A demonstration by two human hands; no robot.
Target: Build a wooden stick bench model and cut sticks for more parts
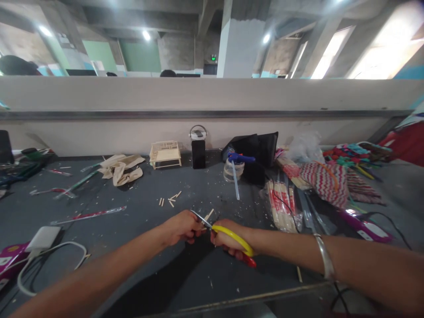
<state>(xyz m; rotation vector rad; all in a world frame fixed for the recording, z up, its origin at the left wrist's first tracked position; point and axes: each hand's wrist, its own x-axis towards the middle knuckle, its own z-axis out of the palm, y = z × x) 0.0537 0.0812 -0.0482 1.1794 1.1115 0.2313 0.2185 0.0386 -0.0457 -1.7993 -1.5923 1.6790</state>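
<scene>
My right hand (230, 236) is wrapped round the handles of yellow and red scissors (236, 237), whose metal blades point left toward my other hand. Closed fingers of my left hand (183, 227) pinch a thin wooden stick (209, 215) beside the blades. Part of that stick is hidden behind the blades and fingers. On the dark table ahead lie several short cut stick pieces (172, 199). Farther back stands a small model bed or bench (165, 153) built from pale wooden sticks. A silver bangle is on my right wrist.
A glue gun (240, 157) rests on a clear jar (233, 171), near a black phone (198, 154). Packs of wooden sticks (283, 203) and patterned cloth (324, 181) lie right. Crumpled beige cloth (121, 168), wrapped sticks (91, 215) and a white charger (43, 238) with cable lie left.
</scene>
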